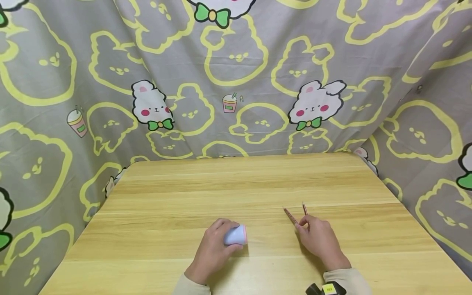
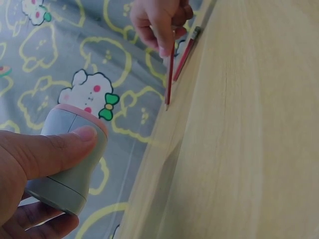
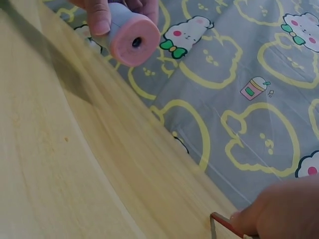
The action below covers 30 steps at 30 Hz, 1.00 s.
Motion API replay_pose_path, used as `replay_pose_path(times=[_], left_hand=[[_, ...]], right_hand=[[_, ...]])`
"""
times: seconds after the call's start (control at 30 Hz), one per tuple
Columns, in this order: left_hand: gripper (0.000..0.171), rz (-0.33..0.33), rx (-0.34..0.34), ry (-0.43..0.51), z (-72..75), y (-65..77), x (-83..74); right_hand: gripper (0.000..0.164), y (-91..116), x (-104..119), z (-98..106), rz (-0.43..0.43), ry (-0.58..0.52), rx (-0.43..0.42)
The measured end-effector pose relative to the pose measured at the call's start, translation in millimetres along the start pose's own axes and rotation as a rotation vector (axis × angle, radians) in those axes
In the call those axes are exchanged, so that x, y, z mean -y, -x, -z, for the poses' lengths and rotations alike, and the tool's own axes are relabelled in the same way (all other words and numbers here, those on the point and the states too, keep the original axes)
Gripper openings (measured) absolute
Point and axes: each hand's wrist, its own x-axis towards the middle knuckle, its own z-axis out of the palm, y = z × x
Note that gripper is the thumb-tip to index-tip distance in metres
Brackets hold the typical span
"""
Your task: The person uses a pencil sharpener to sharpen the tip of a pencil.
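Observation:
My left hand (image 1: 214, 248) grips a pale blue pencil sharpener (image 1: 234, 236) above the table, thumb on one side and fingers on the other. Its pink end, with a round dark hole (image 3: 136, 42), faces to the right. My right hand (image 1: 320, 241) pinches a reddish pencil (image 2: 170, 79) between thumb and fingers. The pencil's sharpened tip sticks out toward the far left. A second pencil (image 1: 304, 208), with a light end cap in the left wrist view, lies close beside the right fingers and is partly hidden by them.
The wood-grain table (image 1: 236, 180) spreads out under both hands. Behind it and at its sides hangs a grey curtain (image 1: 258, 135) with yellow outlines and white rabbit heads. A black strap device (image 1: 328, 289) sits at the right sleeve.

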Motion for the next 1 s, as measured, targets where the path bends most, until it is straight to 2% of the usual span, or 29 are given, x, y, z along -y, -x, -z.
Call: replay_pose_path(times=[0.43, 0.67, 1.0], left_hand=[[0.046, 0.006, -0.009, -0.004, -0.1, 0.2, 0.2], [0.046, 0.003, -0.012, -0.005, -0.1, 0.4, 0.2], [0.046, -0.001, -0.011, -0.001, -0.2, 0.3, 0.4]], right_hand=[[0.014, 2.6, 5.1, -1.7, -0.056, -0.193, 0.116], [0.029, 4.1, 8.5, -1.6, -0.054, -0.228, 0.146], [0.028, 4.6, 10.4, -7.8, -0.082, -0.242, 0.151]])
